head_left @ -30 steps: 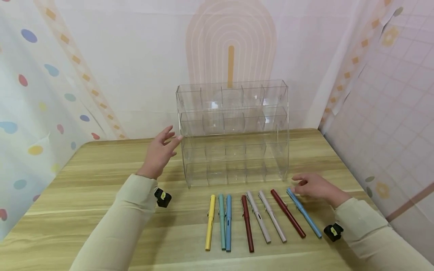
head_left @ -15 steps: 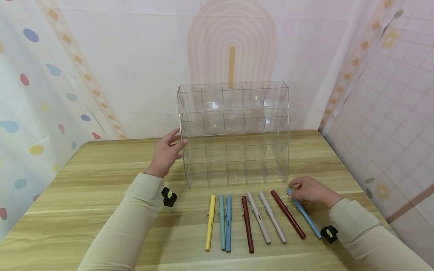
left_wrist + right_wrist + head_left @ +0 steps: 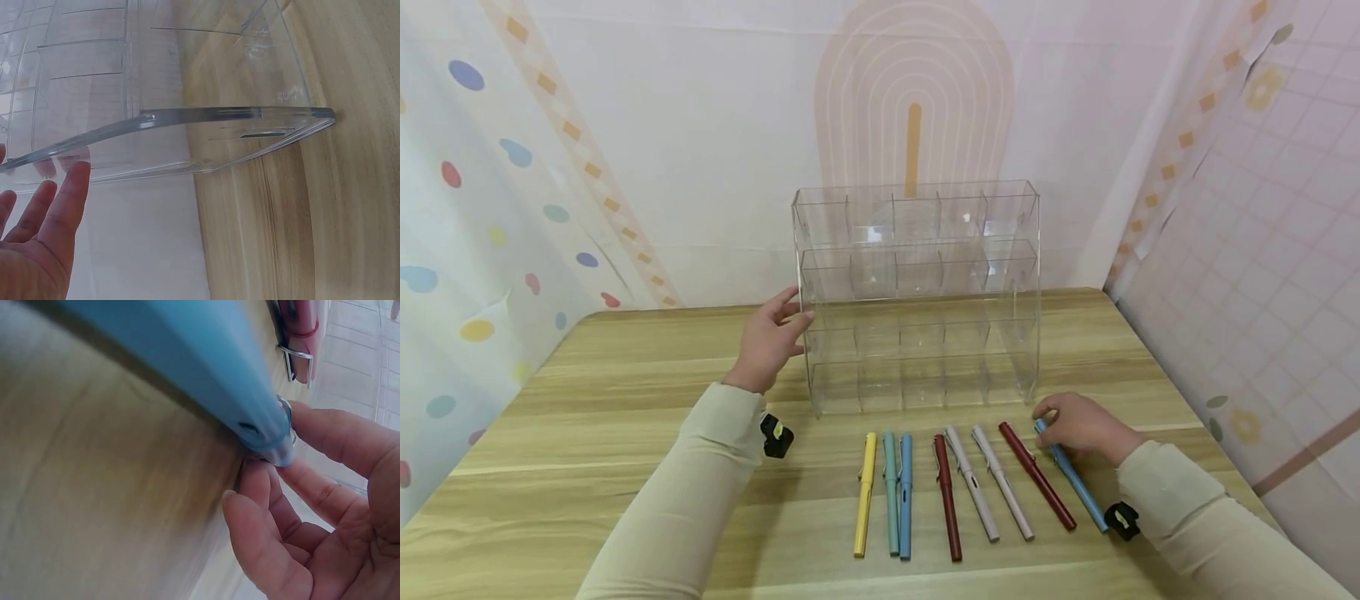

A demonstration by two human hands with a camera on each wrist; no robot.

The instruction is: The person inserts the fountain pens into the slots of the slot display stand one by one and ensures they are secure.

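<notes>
A clear acrylic organizer (image 3: 917, 312) with several tiers of compartments stands on the table. My left hand (image 3: 769, 337) is at its left side panel, fingers spread and fairly straight, fingertips right at the edge; the left wrist view has this hand (image 3: 47, 237) beside the panel. On the right, my right hand (image 3: 1086, 427) pinches the clip end of a light blue pen (image 3: 1078, 483), which lies slanted at the end of a row of pens. In the right wrist view, thumb and fingers are on either side of the pen's tip (image 3: 269, 440).
Left of the held pen lie a dark red pen (image 3: 1037, 475), two pale lilac pens, another dark red pen (image 3: 947, 500), a blue pen (image 3: 906, 500), a teal pen (image 3: 891, 492) and a yellow pen (image 3: 865, 496). A patterned curtain (image 3: 715, 150) hangs behind the wooden table (image 3: 625, 400).
My left hand has moved right, up to the organizer's side. My right hand has come left and down onto the light blue pen, its fingers closing on the clip end.
</notes>
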